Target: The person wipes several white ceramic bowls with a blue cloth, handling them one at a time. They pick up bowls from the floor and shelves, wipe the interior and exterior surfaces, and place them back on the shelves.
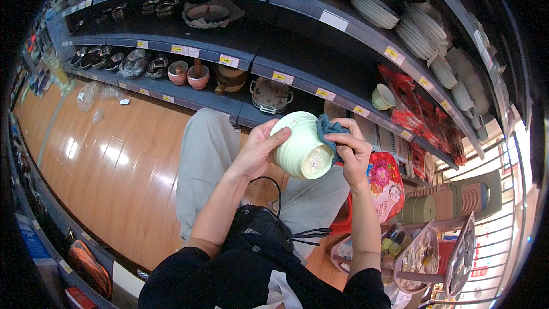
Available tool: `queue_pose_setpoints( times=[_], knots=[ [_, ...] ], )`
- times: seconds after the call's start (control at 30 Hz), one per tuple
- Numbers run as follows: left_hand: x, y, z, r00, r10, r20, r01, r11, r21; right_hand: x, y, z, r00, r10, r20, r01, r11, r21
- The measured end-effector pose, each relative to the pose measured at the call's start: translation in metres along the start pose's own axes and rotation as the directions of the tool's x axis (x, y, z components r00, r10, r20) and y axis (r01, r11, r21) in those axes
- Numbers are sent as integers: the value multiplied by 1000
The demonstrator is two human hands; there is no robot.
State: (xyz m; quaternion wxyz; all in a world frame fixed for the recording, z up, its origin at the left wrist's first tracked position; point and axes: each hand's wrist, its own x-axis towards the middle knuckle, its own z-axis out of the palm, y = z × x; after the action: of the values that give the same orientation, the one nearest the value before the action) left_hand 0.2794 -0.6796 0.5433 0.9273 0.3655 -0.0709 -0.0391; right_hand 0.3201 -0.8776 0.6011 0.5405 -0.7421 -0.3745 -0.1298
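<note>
Between my hands is a pale green ribbed bowl (296,148), tilted so that its base, which bears a small label, faces me. My left hand (261,148) grips the bowl's rim, thumb on the outer wall. A bunched dark teal cloth (329,135) is pinched in my right hand (352,150) and pressed against the bowl's right side. The bowl's inside is hidden from me. A similar pale green bowl (383,97) stands on the shelf to the right.
Metal shelving (171,47) spans the front, with stacked plates (375,8), pink mortars (198,76) and a rectangular baking dish (271,94). Red packaging (411,98) lies at the right. A red floral-printed stool (384,184) and a tiered plastic rack (416,262) are beside my right arm. Plastic wrapping (88,95) litters the wooden floor (111,154).
</note>
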Motion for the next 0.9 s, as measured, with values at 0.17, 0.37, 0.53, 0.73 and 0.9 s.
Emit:
queue_pose_setpoints(
  times=[0.17,0.37,0.53,0.73,0.9],
  knots=[
    [0,-11,7,998,53,-39,-47,990,134,21,-15,-2,901,-211,379,275,953,-124],
    [-1,-10,4,986,77,-151,-51,984,169,23,-33,21,799,-262,542,439,869,-227],
    [-5,-5,14,977,139,-162,-112,980,165,23,-2,3,911,-192,365,227,972,-56],
    [-5,-4,12,978,138,-158,-129,989,66,1,23,1,999,7,47,-13,990,139],
    [-4,-8,17,977,89,-193,-115,985,-130,-21,32,22,953,94,-287,4,947,321]
  ],
)
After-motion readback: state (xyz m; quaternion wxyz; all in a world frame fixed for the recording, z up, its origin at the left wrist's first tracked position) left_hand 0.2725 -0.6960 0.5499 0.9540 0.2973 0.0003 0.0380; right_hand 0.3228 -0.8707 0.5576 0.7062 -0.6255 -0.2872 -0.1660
